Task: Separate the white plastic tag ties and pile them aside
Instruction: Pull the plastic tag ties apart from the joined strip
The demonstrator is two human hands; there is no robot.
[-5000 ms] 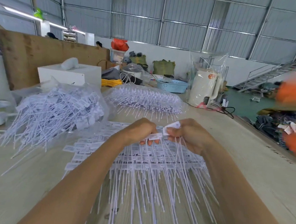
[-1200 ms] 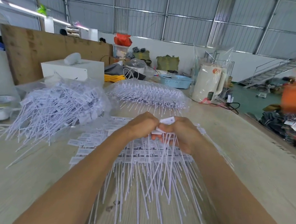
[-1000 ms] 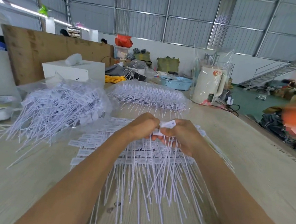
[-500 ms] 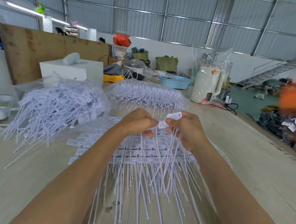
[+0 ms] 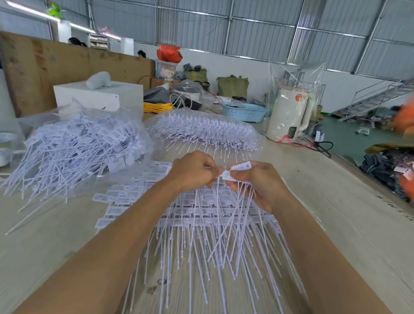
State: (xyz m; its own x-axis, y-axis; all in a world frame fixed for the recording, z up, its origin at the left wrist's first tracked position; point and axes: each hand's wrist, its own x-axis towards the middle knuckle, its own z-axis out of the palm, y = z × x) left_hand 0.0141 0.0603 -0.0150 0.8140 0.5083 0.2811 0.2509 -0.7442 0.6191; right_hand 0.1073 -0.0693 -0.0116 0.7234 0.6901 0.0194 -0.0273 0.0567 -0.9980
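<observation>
Left of the grip, a loose pile of separated ties (image 5: 75,149) lies on the table (image 5: 344,246). Left hand (image 5: 192,172) and right hand (image 5: 256,184) each pinch white tag ties (image 5: 229,174); beneath the grip, joined ties (image 5: 206,232) fan toward the viewer.

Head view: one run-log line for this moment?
phase: separating | left hand: pinches tag ties | right hand: grips tag ties | loose pile: left on table

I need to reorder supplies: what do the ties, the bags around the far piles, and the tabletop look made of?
Ties: matte white plastic, thin, bendy stems.
Bags: clear film, glossy, crinkled.
Tabletop: pale wood, likely plywood, showing fine grain lines.
</observation>
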